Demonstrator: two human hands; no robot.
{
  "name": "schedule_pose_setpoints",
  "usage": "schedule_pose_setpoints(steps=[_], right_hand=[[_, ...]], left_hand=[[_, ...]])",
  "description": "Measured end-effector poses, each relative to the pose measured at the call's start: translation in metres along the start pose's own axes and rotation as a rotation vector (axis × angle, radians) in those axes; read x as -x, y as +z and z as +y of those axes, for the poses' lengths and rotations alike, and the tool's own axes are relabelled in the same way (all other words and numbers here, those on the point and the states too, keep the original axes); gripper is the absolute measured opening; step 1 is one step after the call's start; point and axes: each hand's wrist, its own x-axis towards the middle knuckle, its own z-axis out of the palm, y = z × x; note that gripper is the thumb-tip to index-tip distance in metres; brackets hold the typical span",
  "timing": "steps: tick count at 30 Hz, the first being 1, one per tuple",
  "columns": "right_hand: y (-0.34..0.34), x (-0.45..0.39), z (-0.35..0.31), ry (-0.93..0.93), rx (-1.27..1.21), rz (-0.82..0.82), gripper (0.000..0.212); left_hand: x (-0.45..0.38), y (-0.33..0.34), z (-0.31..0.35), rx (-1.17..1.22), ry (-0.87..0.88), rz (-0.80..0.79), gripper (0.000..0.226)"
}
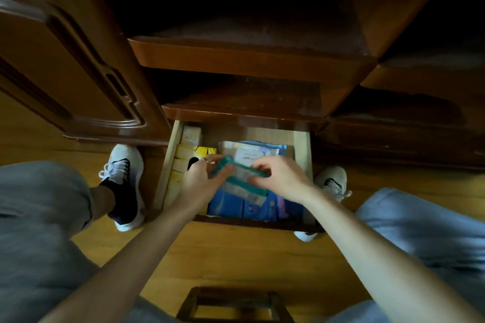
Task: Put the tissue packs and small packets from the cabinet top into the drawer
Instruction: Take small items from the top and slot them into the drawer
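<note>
Head view, blurred teal-edged packets [242, 178], open drawer [301, 149]

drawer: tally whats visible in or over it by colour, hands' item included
teal-edged packet held over the drawer by the left hand and right hand: 1
blue packs: 2
yellow pack: 1
pale cream boxes along the left wall: 4
white packet: 1
total: 9; blur makes this approximate

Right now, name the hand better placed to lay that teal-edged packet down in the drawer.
Probably right hand: it pinches the teal-edged packet over the open middle of the drawer; left hand sits by the crowded side.
</note>
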Motion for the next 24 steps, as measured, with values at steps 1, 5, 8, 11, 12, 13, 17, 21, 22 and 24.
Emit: schedule_pose_setpoints(steps=[1,5,8,11,12,13,17,21,22,24], right_hand=[[-0.005,0.003,0.009,0.040,0.052,0.088,0.010],[-0.017,0.014,0.051,0.288,0.030,0.325,0.019],[-0.002,0.009,0.067,0.338,0.016,0.293,0.031],[0.013,-0.012,0.066,0.348,0.115,0.286,0.031],[0.016,-0.023,0.064,0.351,0.157,0.293,0.033],[0.017,-0.034,0.061,0.352,0.190,0.296,0.034],[0.030,-0.083,0.051,0.286,0.271,0.210,0.031],[0.044,-0.105,0.048,0.023,0.510,0.386,0.033],[0.050,-0.103,0.051,-0.039,0.604,0.386,0.040],[0.065,-0.091,0.061,-0.069,0.734,0.215,0.049]], left_hand=[[-0.001,0.004,0.000,-0.006,-0.008,0.014,0.021],[-0.008,0.008,-0.014,-0.070,-0.089,0.006,0.015],[-0.010,0.005,-0.029,-0.154,-0.112,-0.036,0.017],[-0.009,-0.003,-0.038,-0.251,-0.117,-0.039,0.021],[-0.009,-0.006,-0.041,-0.262,-0.122,-0.032,0.022],[-0.009,-0.009,-0.044,-0.264,-0.127,-0.023,0.022],[-0.006,-0.015,-0.055,-0.276,-0.123,-0.006,0.018],[-0.005,-0.027,-0.057,-0.314,-0.083,-0.018,0.024],[-0.007,-0.030,-0.057,-0.324,-0.081,-0.016,0.025],[-0.009,-0.031,-0.057,-0.327,-0.085,-0.021,0.028]])
